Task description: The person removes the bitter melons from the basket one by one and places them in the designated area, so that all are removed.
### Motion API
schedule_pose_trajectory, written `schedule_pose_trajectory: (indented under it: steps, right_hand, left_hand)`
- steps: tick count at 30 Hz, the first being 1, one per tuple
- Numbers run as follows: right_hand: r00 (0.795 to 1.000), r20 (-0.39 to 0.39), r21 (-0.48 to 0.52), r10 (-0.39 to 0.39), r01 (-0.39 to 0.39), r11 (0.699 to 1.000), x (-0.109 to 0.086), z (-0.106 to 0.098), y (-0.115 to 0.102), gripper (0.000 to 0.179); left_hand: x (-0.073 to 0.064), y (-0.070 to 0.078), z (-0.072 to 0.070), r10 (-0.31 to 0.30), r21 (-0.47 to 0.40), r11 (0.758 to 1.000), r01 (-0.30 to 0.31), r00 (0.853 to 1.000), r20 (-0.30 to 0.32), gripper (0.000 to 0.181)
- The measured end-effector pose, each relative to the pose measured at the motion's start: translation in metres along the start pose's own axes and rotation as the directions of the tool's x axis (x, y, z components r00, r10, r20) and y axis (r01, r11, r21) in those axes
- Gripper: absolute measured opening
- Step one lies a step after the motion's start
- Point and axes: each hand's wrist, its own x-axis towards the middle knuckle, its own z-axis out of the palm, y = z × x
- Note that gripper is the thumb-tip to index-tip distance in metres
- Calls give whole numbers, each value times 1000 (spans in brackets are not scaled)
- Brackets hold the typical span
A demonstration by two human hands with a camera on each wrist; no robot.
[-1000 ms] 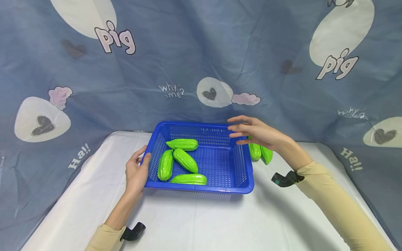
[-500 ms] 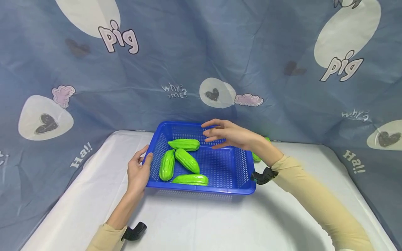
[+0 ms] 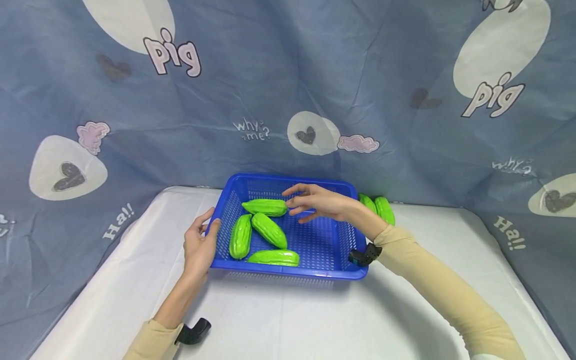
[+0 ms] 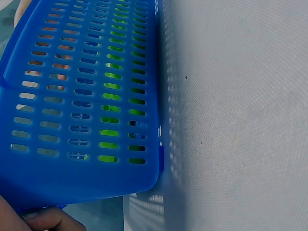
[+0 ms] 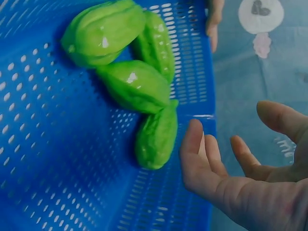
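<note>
A blue plastic basket holds several bright green, ribbed gourds that look like bitter melons; one gourd lies at the back and another by the left wall. My left hand grips the basket's left rim, thumb on top; part of this hand shows at the rim in the left wrist view. Over the basket, my right hand hovers with relaxed, spread fingers and nothing in them, close to the back gourd's right end. In the right wrist view its fingers stand apart from the nearest gourd.
Outside the basket on the right, more green gourds lie on the white cloth, partly behind my right wrist. A blue-grey printed curtain hangs right behind the table. Black wrist devices are worn on both arms.
My right hand has moved left from the basket's right rim to over its middle, slightly lower. The gourds outside on the right show differently past the arm. The left hand keeps its grip.
</note>
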Motion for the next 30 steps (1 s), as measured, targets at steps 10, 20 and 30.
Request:
schedule_pose_trajectory:
  steps: [10, 20, 30]
  right_hand:
    - [999, 7, -43, 52, -51, 998, 25, 9, 12, 55]
    - [996, 21, -122, 86, -83, 989, 39, 25, 23, 55]
    - [994, 25, -146, 104, -99, 984, 44, 30, 31, 58]
  left_hand:
    - [0, 0, -1, -7, -11, 1000, 7, 1000, 8, 48]
    - [0, 0, 1, 18, -30, 999, -17, 1000, 8, 47]
    - [-1, -1, 1, 2, -9, 1000, -2, 1000, 4, 48]
